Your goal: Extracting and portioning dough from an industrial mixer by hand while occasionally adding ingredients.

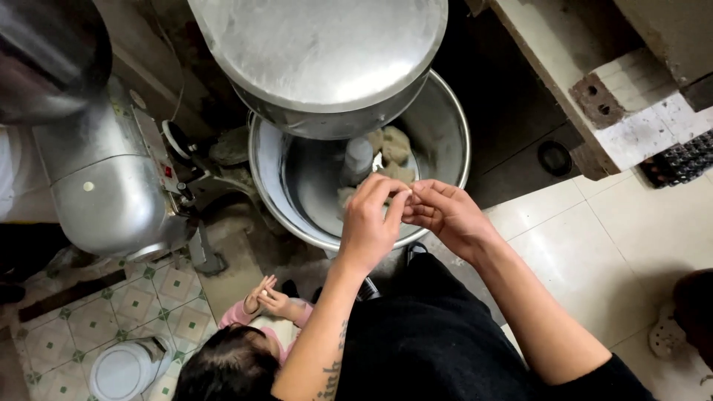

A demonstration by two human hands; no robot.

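Nearest the camera, a dark garment (438,334) and two bare forearms are seen, with a second person (238,356), dark-haired and in a pink sleeve, below at the left, small hands raised together. The left hand (371,223) and the right hand (445,215) are brought together above the near rim of a large steel mixing bowl (445,126). The fingertips of both hands are pinched closed and meet at one point; whether anything is held between them cannot be told. Pale dough lumps (394,152) are lying inside the bowl, beyond and below the hands. A round steel cover (319,52) is set over the bowl's far part. A grey machine housing (111,178) is placed at the left, on patterned floor tiles (134,304).
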